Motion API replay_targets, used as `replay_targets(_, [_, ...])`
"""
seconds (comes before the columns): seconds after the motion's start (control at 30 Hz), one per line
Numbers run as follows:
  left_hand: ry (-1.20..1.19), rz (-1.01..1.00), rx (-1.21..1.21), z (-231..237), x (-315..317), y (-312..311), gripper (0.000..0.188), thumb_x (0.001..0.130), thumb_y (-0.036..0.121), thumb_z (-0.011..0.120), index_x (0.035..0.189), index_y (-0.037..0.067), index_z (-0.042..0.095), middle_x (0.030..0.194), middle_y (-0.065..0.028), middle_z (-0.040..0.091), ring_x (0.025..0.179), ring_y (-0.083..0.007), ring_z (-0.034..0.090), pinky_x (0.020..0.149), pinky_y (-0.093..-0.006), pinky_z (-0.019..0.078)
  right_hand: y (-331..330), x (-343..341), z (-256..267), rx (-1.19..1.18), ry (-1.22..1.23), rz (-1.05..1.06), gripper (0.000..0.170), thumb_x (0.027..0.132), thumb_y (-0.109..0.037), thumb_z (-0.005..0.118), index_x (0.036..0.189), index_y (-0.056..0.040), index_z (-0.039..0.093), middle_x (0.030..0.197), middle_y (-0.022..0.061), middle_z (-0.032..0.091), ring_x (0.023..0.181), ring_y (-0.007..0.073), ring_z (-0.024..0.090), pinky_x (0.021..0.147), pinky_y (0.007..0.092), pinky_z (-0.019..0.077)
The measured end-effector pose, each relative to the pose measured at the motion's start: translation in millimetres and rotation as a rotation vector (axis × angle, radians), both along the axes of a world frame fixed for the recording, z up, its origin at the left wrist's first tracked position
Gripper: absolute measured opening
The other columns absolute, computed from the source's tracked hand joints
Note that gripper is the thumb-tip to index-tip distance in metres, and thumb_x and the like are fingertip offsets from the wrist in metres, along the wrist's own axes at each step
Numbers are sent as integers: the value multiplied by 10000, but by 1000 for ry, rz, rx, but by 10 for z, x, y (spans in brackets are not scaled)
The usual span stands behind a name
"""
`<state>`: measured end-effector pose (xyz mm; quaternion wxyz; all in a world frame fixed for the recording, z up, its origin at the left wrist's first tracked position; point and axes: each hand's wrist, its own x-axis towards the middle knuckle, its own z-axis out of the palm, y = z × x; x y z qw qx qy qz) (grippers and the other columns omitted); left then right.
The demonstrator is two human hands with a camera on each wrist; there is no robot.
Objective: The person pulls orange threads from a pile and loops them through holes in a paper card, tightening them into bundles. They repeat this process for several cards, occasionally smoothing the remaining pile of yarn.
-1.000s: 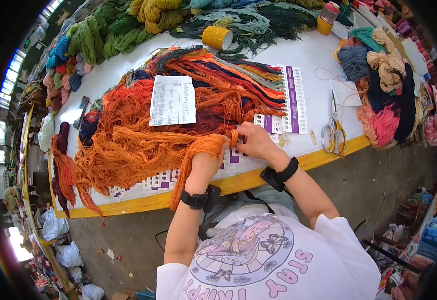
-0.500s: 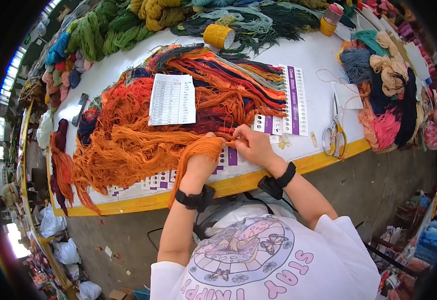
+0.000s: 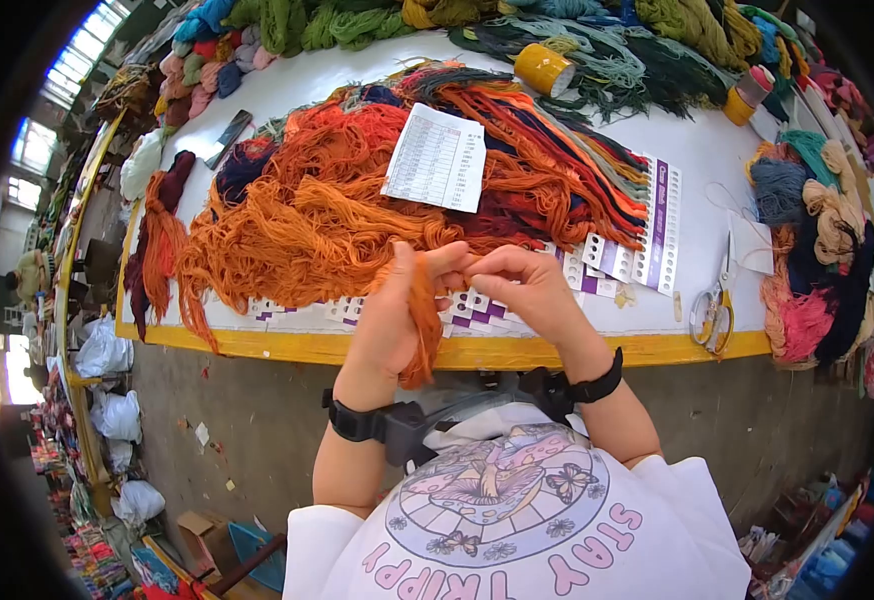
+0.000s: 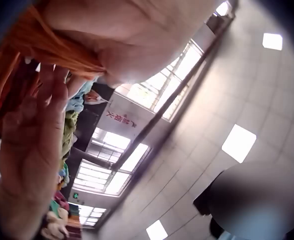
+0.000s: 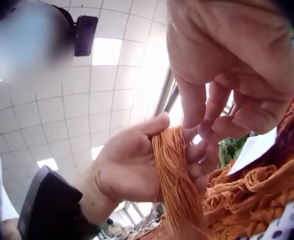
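Note:
A hank of orange thread (image 3: 423, 322) hangs over the left hand (image 3: 389, 318), lying between its thumb and fingers. In the right wrist view the strands (image 5: 176, 172) drape down across the left palm (image 5: 129, 162). The right hand (image 3: 540, 292) meets the left fingertips, its thumb and forefinger pinched together at the hank's upper end; whatever fine strand lies between them is too small to tell. Behind both hands a big heap of orange thread (image 3: 297, 225) covers the table, with a printed paper list (image 3: 435, 158) on top.
Punched purple-and-white cards (image 3: 660, 225) lie right of the heap. Scissors (image 3: 713, 312) rest near the yellow table edge (image 3: 597, 352). A yellow spool (image 3: 544, 69), green skeins (image 3: 357, 25) and a mixed pile of skeins (image 3: 805, 315) stand around. A dark phone-like object (image 3: 229, 138) lies at left.
The view has shifted, so the table sits further right and higher. The left hand has turned palm inward with its thumb raised, and the hank hangs shorter, off the forearm.

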<state>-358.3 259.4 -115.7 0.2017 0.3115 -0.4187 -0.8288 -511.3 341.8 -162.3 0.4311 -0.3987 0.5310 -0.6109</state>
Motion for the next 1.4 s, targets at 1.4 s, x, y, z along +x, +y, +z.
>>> replay_targets(1.4, [121,-124,-54,-35,-136,-29,444,926,327,404,1140,-48,506,1169,-121,514,1014,-189,524,823,-337,451,135,97,217,-22,-410,-86,102,832,-133,582,868,-39,601,793,-4,583,678,59,555,498,177,420])
